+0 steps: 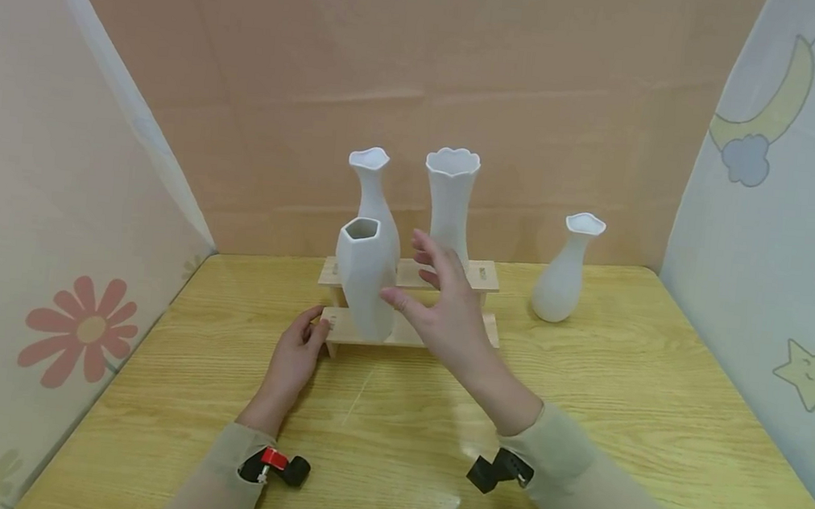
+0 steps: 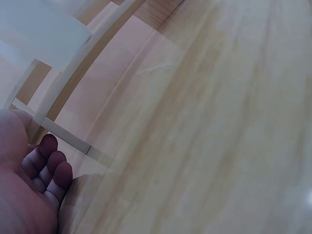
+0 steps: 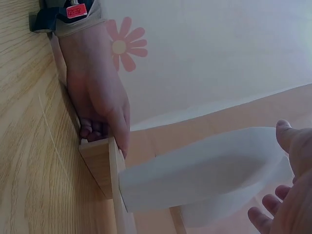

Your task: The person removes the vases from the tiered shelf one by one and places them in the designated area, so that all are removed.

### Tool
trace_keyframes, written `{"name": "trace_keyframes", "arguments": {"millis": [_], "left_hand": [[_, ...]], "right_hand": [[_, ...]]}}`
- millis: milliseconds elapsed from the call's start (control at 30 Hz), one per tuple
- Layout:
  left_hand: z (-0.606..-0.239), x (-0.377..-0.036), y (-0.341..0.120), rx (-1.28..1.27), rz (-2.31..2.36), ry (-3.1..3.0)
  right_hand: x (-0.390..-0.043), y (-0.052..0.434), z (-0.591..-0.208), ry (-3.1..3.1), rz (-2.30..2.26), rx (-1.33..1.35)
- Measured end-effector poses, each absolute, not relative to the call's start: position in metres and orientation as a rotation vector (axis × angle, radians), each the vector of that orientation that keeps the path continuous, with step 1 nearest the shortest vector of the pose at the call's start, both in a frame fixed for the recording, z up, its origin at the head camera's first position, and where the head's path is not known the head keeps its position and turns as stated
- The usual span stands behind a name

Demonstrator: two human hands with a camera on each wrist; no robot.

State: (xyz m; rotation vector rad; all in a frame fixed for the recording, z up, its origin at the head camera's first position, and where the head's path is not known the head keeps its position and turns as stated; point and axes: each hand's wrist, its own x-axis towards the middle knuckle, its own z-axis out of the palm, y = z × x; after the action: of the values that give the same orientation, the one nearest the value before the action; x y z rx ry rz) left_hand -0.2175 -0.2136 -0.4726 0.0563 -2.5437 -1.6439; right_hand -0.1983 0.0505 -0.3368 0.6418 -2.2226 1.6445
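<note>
The faceted vase [image 1: 364, 277] stands upright on the lower step of the wooden stand [image 1: 411, 332], toward that step's left end, and the right hand [image 1: 439, 306] hovers just beside it, fingers spread and relaxed, holding nothing; whether a fingertip touches the vase wall I cannot tell. The left hand [image 1: 294, 355] steadies things, thumb and curled fingers pinching the stand's left end, its heel on the table [image 1: 639, 436]. This looks like the moment around setting that vase on the step; the next move, I'd judge, calls for a clean, slow hand so nothing tips. Two taller vases [image 1: 450, 198] occupy the upper step behind, and a small vase [image 1: 564, 276] sits on the table near its far right corner. Light wood-grain table, a plain peach back wall, and side panels with flower, moon and star prints.
</note>
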Motion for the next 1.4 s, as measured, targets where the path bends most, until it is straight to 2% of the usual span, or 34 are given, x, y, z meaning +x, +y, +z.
{"name": "trace_keyframes", "arguments": {"millis": [633, 1400], "left_hand": [[-0.474, -0.219, -0.214, 0.060, -1.648, -2.539], [-0.474, -0.219, -0.214, 0.064, -1.630, -2.548]], "right_hand": [[-0.216, 0.013, -0.342, -2.258, 1.746, 0.614], [-0.223, 0.000, -0.354, -2.221, 1.794, 0.583]]}}
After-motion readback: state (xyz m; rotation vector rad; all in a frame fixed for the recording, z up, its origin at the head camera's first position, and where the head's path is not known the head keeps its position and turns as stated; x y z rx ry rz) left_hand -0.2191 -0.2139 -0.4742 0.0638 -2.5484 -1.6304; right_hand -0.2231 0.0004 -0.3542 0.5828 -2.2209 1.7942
